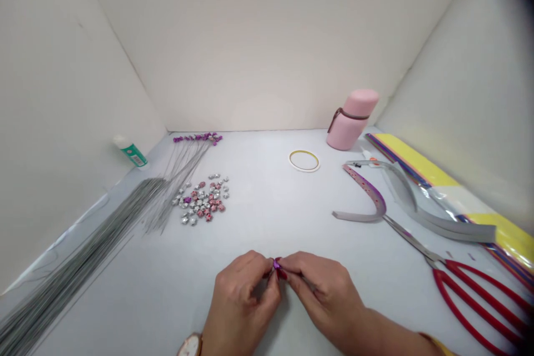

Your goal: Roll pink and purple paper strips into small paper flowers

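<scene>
A small shiny purple paper star [276, 265] sits between the fingertips of both hands, just above the front of the table. My left hand [244, 292] pinches its left side with thumb and forefinger. From the right, the thumb and forefinger of my right hand [325, 289] press on it too, covering much of its shape. Beyond the left hand lies a loose pile of silver, pink and purple paper stars [202, 201]. Several wire stems topped with purple stars [200, 138] rest behind that pile.
Left: a bundle of grey wires [89, 250], a glue bottle [131, 151]. Centre back: a tape roll [291, 164]. Right: a pink flask [348, 127], curled paper strips [442, 223], red-handled scissors [454, 283], packs of coloured paper [500, 228] along the wall.
</scene>
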Demonstrator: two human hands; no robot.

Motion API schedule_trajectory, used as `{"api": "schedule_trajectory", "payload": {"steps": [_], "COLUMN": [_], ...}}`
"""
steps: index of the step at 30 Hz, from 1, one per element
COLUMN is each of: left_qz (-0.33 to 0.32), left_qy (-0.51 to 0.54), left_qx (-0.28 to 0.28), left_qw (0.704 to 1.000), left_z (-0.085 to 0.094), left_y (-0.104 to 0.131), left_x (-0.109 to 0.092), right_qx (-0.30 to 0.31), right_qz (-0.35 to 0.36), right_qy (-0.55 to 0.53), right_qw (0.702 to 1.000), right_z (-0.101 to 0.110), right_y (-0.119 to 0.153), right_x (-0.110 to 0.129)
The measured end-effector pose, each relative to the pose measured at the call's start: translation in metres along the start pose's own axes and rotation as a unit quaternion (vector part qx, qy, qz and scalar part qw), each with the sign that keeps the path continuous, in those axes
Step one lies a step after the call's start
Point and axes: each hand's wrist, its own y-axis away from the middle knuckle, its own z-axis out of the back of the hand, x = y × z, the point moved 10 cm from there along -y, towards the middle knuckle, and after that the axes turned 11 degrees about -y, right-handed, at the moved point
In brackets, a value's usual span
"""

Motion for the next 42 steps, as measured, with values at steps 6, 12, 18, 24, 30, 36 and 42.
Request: {"api": "schedule_trajectory", "payload": {"steps": [6, 12, 18, 24, 30, 36, 42], "left_qz": [0.006, -0.004, -0.014, -0.02, -0.048, -0.051, -0.02], "left_qy": [0.069, 0.099, 0.086, 0.046, 0.006, 0.005, 0.043], "left_qx": [0.008, 0.014, 0.016, -0.009, -0.003, 0.001, 0.013], "left_qw": [0.998, 0.995, 0.996, 0.999, 0.999, 0.999, 0.999], "left_z": [0.002, 0.0, -0.003, 0.003, 0.002, -0.002, -0.001], "left_y": [0.0, 0.002, 0.003, 0.003, 0.005, 0.007, 0.002], "left_x": [0.003, 0.004, 0.004, 0.004, -0.004, -0.003, 0.004], "right_qx": [-0.004, -0.013, 0.0, -0.003, 0.006, 0.001, 0.0], "right_qz": [-0.078, -0.081, -0.09, -0.076, -0.019, 0.014, -0.004], "right_qy": [-0.083, -0.076, -0.07, -0.031, 0.015, 0.028, 0.004], "right_qw": [0.993, 0.994, 0.993, 0.997, 1.0, 1.0, 1.0], "right_z": [0.0, 0.004, 0.002, 0.004, 0.002, 0.003, 0.004], "right_y": [0.002, -0.001, -0.002, -0.003, -0.002, 0.0, -0.002], "right_x": [-0.017, -0.017, -0.018, -0.018, -0.005, 0.0, -0.003]}}
